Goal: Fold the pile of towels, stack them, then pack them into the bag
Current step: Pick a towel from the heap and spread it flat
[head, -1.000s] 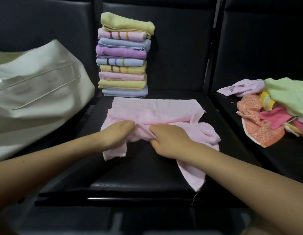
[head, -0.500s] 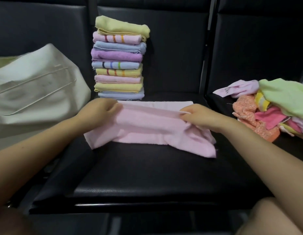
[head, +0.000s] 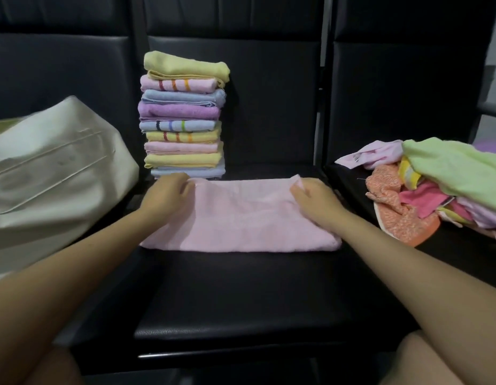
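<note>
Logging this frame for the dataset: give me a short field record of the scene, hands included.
surface: black seat
in work: pink towel, folded once, lying flat on the seat
left hand: fingers pinch the towel's far left corner
right hand: fingers pinch the towel's far right corner
folded stack: nine towels, behind the pink towel, against the backrest
unfolded pile: on the seat to the right
bag: cream, on the left, no towels visible in it

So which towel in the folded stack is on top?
The plain yellow-green towel, at the top of the stack; the pink one just under it has coloured stripes.
</note>
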The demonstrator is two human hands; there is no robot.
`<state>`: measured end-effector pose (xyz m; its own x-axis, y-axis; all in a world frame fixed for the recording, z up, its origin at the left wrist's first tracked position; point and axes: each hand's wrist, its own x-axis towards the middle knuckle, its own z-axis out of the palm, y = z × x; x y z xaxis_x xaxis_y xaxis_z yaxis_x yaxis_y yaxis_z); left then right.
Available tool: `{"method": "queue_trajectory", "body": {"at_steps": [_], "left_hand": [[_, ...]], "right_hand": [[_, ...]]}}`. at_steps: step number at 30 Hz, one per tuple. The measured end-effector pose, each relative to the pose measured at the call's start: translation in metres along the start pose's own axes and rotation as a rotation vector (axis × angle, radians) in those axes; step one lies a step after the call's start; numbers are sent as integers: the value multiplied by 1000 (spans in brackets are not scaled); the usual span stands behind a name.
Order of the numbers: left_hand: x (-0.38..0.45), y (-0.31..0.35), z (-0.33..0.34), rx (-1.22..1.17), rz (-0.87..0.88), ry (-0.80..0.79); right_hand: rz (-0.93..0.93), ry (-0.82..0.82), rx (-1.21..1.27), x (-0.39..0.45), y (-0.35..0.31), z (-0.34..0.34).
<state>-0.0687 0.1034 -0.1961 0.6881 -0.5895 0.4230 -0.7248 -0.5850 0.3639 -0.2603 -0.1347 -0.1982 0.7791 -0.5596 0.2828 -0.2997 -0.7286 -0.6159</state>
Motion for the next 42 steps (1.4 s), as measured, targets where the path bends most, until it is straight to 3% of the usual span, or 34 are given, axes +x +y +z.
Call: {"method": "queue_trajectory", "body": {"at_steps": [3, 8, 14, 16, 21, 27, 31, 38, 42], "left_hand": [[-7, 0, 10, 47, 2, -189], [-20, 4, -4, 34, -42, -190], [-45, 12, -22, 0, -62, -558], [-49, 11, -31, -101, -96, -558], [-47, 3, -51, -327, -185, -447], [-24, 8, -64, -338, -163, -238], [-17, 7, -53, -99, -95, -225], [-16, -20, -17, 14, -158, -348], [-14, -26, -8, 58, -74, -345]], "right_hand": [[-9, -201, -210, -3, 3, 4], [49, -152, -119, -12, 2, -10], [144, -322, -107, -25, 15, -26], [151, -306, -50, -29, 13, -33], [239, -46, 364, -30, -4, -48], [350, 127, 580, -6, -30, -45], [325, 213, 407, 16, -21, -28], [246, -27, -85, 20, 20, 4], [181, -23, -179, 23, 32, 5]]}}
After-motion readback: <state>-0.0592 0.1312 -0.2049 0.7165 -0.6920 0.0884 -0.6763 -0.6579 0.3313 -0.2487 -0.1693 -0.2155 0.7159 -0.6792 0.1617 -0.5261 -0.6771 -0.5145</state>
